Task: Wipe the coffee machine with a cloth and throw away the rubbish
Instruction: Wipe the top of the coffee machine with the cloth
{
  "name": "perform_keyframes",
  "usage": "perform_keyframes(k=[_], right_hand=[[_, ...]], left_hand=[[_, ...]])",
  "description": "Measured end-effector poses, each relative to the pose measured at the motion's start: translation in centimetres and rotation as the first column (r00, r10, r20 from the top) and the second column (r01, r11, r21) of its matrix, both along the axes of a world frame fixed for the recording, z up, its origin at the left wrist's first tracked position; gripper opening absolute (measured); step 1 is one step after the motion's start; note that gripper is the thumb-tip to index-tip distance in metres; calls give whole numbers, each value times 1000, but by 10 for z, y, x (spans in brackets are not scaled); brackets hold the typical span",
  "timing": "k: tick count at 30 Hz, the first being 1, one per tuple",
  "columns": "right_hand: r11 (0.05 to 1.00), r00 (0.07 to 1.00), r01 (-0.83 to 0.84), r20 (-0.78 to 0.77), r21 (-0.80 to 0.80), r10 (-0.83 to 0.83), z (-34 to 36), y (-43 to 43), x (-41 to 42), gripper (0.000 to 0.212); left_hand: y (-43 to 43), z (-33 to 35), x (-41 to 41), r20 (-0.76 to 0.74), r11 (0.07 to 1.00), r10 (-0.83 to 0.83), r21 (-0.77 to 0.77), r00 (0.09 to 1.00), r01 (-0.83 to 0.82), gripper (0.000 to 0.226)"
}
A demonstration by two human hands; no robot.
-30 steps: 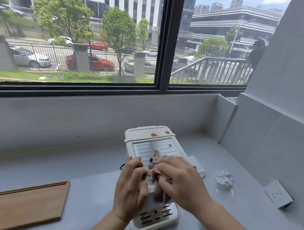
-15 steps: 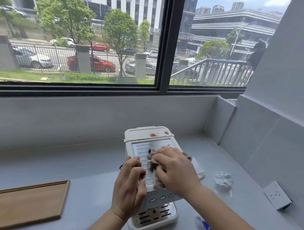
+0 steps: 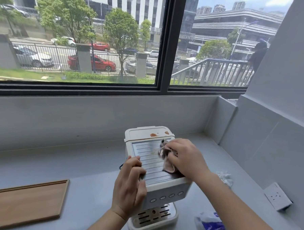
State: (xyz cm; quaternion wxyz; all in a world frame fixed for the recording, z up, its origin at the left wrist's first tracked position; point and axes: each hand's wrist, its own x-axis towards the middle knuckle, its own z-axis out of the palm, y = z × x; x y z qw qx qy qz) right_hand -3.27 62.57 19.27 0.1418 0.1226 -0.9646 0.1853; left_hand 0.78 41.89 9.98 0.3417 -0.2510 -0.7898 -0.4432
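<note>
A white coffee machine (image 3: 166,194) stands on the grey counter in front of me, with a ribbed metal top and brown stains (image 3: 153,134) on its rear lid. My right hand (image 3: 187,157) presses a crumpled brownish-grey cloth (image 3: 166,157) onto the right rear part of the metal top. My left hand (image 3: 130,185) grips the machine's front left corner, fingers curled over the top edge. A crumpled white tissue (image 3: 225,177) lies on the counter right of the machine. A blue-and-white wrapper (image 3: 210,225) lies near the front right.
A wooden tray (image 3: 23,206) lies flat at the front left. A white wall socket (image 3: 278,198) sits on the right wall. The counter (image 3: 74,163) ends at a low wall under the window, with a tiled wall close on the right.
My right hand has slid the cloth from the front of the machine's top toward the rear right. My left hand has stayed on the front left corner. The blue-and-white wrapper has come into view.
</note>
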Motion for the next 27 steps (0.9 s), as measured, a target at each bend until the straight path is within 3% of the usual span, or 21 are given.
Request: perform_keyframes(k=[2, 7, 12, 14, 17, 22, 24, 27], right_hand=[[997, 997, 78, 4, 12, -78, 2, -16, -11, 31], [980, 979, -194, -54, 45, 196, -17, -25, 27, 37], [997, 996, 80, -30, 19, -80, -3, -16, -2, 31], [996, 994, -43, -92, 77, 50, -9, -44, 7, 33], [949, 953, -293, -38, 114, 299, -14, -45, 17, 38], [979, 998, -9, -55, 202, 21, -4, -46, -3, 36], [971, 985, -158, -45, 182, 168, -10, -69, 10, 39], [930, 925, -365, 99, -36, 366, 0, -57, 25, 58]], left_hand=[[0, 0, 2, 0, 1000, 0, 9, 1000, 0, 19], [-3, 0, 2, -11, 1000, -9, -17, 1000, 9, 18], [-1, -1, 4, 9, 1000, 9, 20, 1000, -9, 20], [-1, -1, 4, -6, 1000, 3, 28, 1000, -2, 19], [-1, -2, 3, 11, 999, -20, 48, 1000, 19, 18], [3, -3, 10, 141, 991, -20, 135, 990, 0, 24], [4, 2, 14, 174, 983, -56, 185, 983, 23, 34], [2, 12, 23, 214, 964, -146, 249, 966, 90, 52]])
